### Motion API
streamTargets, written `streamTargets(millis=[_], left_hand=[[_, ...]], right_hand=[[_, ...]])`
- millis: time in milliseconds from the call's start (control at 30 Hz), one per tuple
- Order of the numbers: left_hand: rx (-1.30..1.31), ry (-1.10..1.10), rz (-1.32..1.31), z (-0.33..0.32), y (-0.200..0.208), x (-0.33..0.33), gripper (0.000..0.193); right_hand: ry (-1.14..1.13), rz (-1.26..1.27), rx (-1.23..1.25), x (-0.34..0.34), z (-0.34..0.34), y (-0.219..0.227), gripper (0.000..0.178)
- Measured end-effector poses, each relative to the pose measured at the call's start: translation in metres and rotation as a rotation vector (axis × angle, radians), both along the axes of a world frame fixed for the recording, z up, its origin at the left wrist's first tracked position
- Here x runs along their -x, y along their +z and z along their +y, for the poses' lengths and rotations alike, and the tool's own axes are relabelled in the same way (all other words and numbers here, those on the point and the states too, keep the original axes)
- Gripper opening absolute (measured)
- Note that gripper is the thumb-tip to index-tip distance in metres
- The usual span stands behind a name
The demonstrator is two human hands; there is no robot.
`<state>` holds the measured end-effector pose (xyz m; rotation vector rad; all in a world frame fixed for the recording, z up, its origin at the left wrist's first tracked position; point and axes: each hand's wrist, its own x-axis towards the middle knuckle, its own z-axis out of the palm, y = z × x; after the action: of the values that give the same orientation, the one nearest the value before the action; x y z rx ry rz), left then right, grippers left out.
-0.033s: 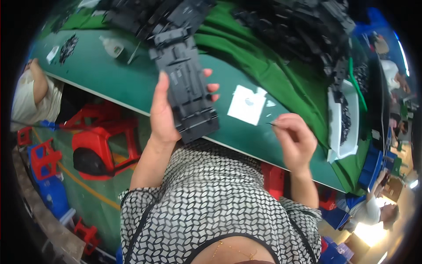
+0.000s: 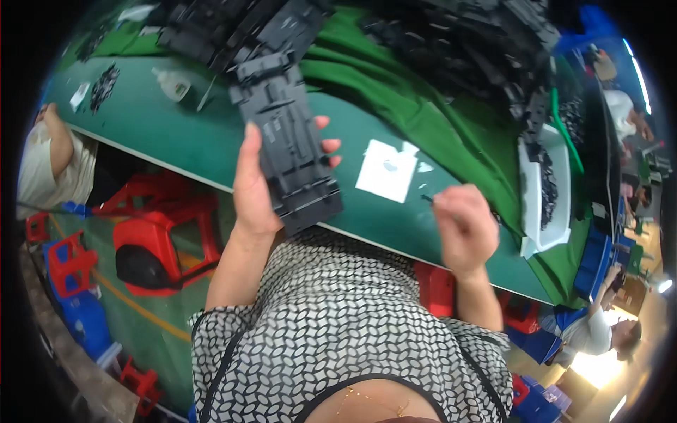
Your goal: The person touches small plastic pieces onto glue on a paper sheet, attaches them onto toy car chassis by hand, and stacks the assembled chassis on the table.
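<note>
My left hand is wrapped round a long black moulded plastic part, its thumb along the left side and fingertips showing at the right. The part is tilted, with its far end near a heap of similar black parts. To the right, my right hand is closed in a pinch on a small dark piece, too small and blurred to name. Just beyond that hand lies a white square sheet with a greyish round spot, and small white scraps beside it.
A white bin of small black pieces stands at the right. Green cloth runs under more black parts. A clear bottle is on the green table. Red stools stand at left; another person's arm shows there.
The view has shifted slightly, so most things sit a little further left. My right hand has turned a little, with the small dark piece still in its fingertips.
</note>
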<state>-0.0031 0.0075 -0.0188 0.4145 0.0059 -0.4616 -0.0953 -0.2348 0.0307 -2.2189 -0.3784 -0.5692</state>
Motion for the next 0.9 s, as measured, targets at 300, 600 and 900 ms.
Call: streamTargets(millis=[300, 600, 900], left_hand=[[-0.071, -0.015, -0.064, -0.005, 0.008, -0.003, 0.065], [-0.232, -0.024, -0.102, 0.003, 0.022, -0.023, 0.062], [-0.261, -0.111, -0.074, -0.001, 0.024, -0.031, 0.061]], right_hand=[[0.159, -0.525, 0.317, 0.004, -0.007, -0.015, 0.028], [0.157, -0.5, 0.247, 0.003, -0.007, -0.02, 0.029], [-0.014, -0.358, 0.058, 0.001, -0.011, -0.021, 0.035]])
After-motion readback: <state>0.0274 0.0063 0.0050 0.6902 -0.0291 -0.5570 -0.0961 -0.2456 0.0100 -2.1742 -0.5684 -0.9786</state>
